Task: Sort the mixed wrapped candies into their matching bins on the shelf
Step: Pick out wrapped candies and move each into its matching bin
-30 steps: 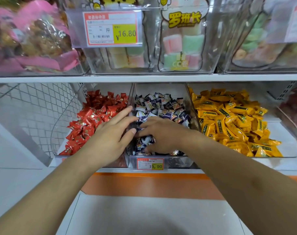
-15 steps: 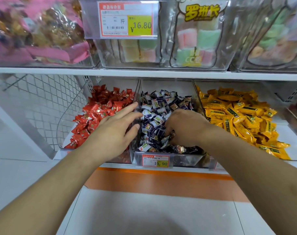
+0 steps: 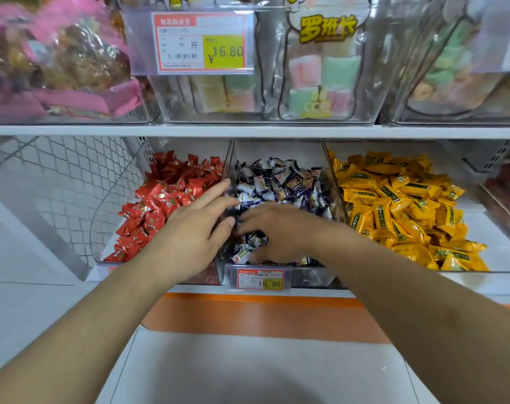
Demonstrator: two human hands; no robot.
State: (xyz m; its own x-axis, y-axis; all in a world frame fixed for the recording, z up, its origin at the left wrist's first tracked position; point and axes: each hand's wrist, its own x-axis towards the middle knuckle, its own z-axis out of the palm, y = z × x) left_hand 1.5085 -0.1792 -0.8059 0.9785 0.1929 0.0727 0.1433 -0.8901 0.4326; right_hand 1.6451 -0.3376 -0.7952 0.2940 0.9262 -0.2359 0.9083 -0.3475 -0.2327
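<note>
Landmark: clear plastic middle bin (image 3: 280,277) of dark-blue-and-white wrapped candies (image 3: 280,182), bearing a 19,90 price tag (image 3: 260,279). Left hand (image 3: 194,237) lies flat over the bin's left wall, fingers straight and spread, tips touching the candies, holding nothing. Right hand (image 3: 280,231) rests palm-down in the bin; fingers curl into the pile, grip blurred, cannot tell. Red wrapped candies (image 3: 160,202) lie left of the bin, yellow wrapped candies (image 3: 399,205) right.

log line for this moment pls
left hand: open, over bin divider | right hand: fingers down in dark candies, middle bin | grasp: unclear
</note>
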